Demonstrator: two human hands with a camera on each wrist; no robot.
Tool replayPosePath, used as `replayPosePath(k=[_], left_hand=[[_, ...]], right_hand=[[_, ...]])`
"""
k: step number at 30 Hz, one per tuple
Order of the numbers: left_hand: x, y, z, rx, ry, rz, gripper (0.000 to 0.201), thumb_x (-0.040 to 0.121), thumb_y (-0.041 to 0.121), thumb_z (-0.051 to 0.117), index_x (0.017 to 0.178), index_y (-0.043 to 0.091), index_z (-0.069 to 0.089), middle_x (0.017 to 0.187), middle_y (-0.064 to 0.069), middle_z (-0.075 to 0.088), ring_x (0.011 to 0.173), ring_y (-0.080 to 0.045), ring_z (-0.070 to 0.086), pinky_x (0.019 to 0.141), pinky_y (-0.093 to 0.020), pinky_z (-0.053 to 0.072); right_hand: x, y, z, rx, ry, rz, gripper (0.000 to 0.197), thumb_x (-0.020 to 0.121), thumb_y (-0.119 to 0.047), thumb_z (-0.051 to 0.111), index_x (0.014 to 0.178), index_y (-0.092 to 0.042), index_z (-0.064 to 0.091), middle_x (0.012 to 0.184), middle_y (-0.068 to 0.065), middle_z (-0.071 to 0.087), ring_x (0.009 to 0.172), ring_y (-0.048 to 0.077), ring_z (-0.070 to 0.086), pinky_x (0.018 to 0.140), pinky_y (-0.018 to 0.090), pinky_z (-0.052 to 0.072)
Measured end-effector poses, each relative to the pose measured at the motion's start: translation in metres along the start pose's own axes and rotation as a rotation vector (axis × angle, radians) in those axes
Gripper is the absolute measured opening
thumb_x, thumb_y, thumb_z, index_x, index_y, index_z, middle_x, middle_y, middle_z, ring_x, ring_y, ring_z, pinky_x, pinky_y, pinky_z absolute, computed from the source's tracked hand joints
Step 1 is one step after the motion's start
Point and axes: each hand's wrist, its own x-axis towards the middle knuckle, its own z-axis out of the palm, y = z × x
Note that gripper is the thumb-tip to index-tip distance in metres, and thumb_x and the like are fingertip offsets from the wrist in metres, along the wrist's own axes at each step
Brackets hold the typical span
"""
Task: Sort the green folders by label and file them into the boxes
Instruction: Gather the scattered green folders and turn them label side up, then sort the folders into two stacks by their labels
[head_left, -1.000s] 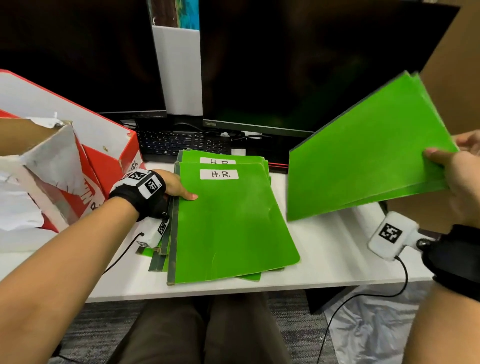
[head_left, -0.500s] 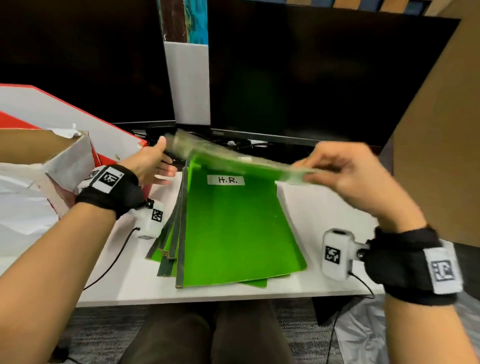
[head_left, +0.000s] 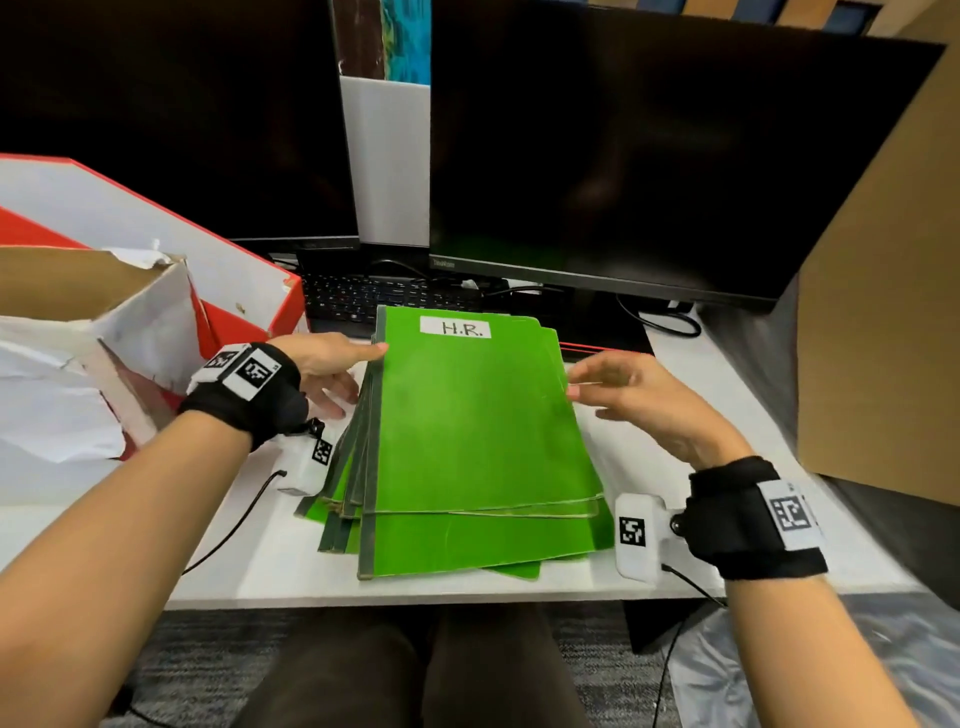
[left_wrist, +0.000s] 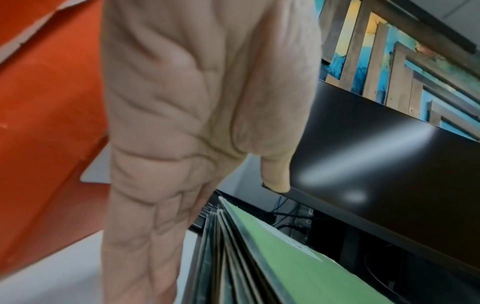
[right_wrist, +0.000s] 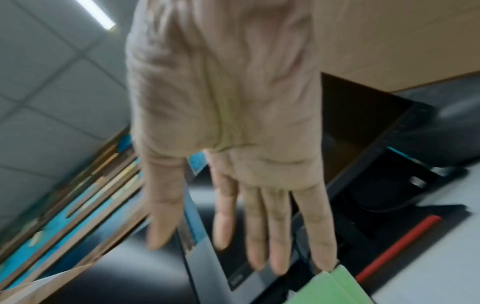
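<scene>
A stack of green folders (head_left: 478, 436) lies on the white desk (head_left: 260, 561), its top folder bearing a white label "H.R." (head_left: 457, 327). My left hand (head_left: 332, 371) sits at the stack's left edge with straight fingers, the index tip touching the top folder's spine. My right hand (head_left: 613, 384) hovers at the stack's right edge, fingers spread and straight, holding nothing. The left wrist view shows the left hand (left_wrist: 187, 164) beside the folder spines (left_wrist: 233, 257). In the right wrist view the right hand (right_wrist: 233, 164) is open above a folder corner (right_wrist: 335, 288).
A red and white box (head_left: 156, 270) with a torn inner flap stands at the left. A brown cardboard box (head_left: 883, 312) stands at the right. Two dark monitors (head_left: 649, 156) and a keyboard (head_left: 374, 296) sit behind the stack. Cables trail off both wrists.
The right hand brought a green folder over from the right, laid it on the stack and let go. The left hand came back down to the stack's left edge.
</scene>
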Motion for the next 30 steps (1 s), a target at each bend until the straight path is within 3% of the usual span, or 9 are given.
replayPosePath(k=[4,8,10,12,16,20,23,25,30], left_hand=[[0.003,0.003,0.004,0.059,-0.022,0.011,0.06,0.088,0.045,0.06,0.125,-0.002,0.049,0.117,-0.024,0.063,0.104,-0.033,0.063,0.091,-0.053,0.051],[0.002,0.006,0.016,0.05,-0.004,-0.009,0.056,0.084,0.041,0.067,0.119,-0.002,0.055,0.101,-0.014,0.067,0.084,-0.026,0.061,0.073,-0.037,0.054],[-0.001,0.008,0.025,0.03,-0.008,-0.02,0.049,0.085,0.036,0.068,0.118,0.002,0.057,0.096,-0.011,0.067,0.081,-0.023,0.061,0.069,-0.031,0.05],[-0.003,0.009,0.033,0.022,-0.024,-0.031,0.044,0.084,0.032,0.069,0.118,0.005,0.058,0.104,-0.012,0.066,0.087,-0.024,0.061,0.071,-0.032,0.048],[-0.005,0.003,0.04,-0.013,-0.057,-0.022,0.061,0.068,0.024,0.082,0.119,0.0,0.057,0.116,-0.017,0.066,0.106,-0.03,0.062,0.095,-0.04,0.049],[0.012,-0.01,0.046,-0.149,-0.074,0.023,0.094,0.038,0.018,0.094,0.119,-0.009,0.055,0.121,-0.025,0.062,0.113,-0.036,0.059,0.103,-0.044,0.044],[-0.015,0.001,0.056,-0.196,-0.072,0.107,0.048,0.072,0.001,0.078,0.112,-0.011,0.057,0.116,-0.026,0.062,0.106,-0.033,0.06,0.09,-0.034,0.049],[-0.025,0.008,0.059,-0.21,-0.064,0.149,0.026,0.08,-0.004,0.069,0.103,-0.006,0.057,0.106,-0.023,0.062,0.097,-0.03,0.06,0.088,-0.036,0.05],[-0.035,0.02,0.059,-0.238,0.002,0.312,0.091,0.046,0.024,0.09,0.12,0.005,0.042,0.126,-0.016,0.056,0.116,-0.031,0.055,0.102,-0.047,0.044]], right_hand=[[0.017,0.033,0.003,0.028,0.098,0.37,0.038,0.084,-0.03,0.072,0.112,-0.01,0.056,0.102,0.005,0.058,0.096,0.022,0.056,0.079,0.042,0.051],[0.029,0.04,0.023,0.229,0.054,0.426,0.033,0.083,-0.025,0.072,0.105,-0.016,0.049,0.087,0.0,0.048,0.073,0.015,0.048,0.062,0.033,0.045],[0.033,0.041,0.033,0.235,0.092,0.407,0.051,0.083,-0.023,0.073,0.125,-0.011,0.047,0.113,0.007,0.053,0.105,0.024,0.052,0.084,0.036,0.043],[0.034,0.042,0.037,0.189,0.157,0.392,0.076,0.082,-0.022,0.074,0.144,-0.007,0.033,0.144,0.016,0.042,0.134,0.031,0.038,0.105,0.04,0.033],[0.038,0.05,0.032,0.221,0.198,0.405,0.089,0.081,-0.02,0.075,0.149,-0.004,0.02,0.154,0.02,0.027,0.142,0.033,0.028,0.112,0.041,0.027],[0.037,0.052,0.028,0.221,0.235,0.428,0.09,0.08,-0.019,0.076,0.148,0.0,0.02,0.154,0.02,0.027,0.142,0.034,0.027,0.112,0.044,0.027],[0.038,0.054,0.021,0.226,0.267,0.447,0.086,0.079,-0.019,0.077,0.144,0.001,0.024,0.152,0.021,0.03,0.14,0.036,0.029,0.111,0.046,0.028],[0.037,0.053,0.017,0.245,0.288,0.453,0.085,0.076,-0.018,0.079,0.141,0.003,0.028,0.149,0.022,0.035,0.137,0.037,0.035,0.11,0.045,0.031],[0.035,0.055,0.007,0.304,0.283,0.429,0.09,0.054,-0.02,0.09,0.129,0.002,0.046,0.121,0.021,0.061,0.108,0.036,0.062,0.092,0.051,0.052]])
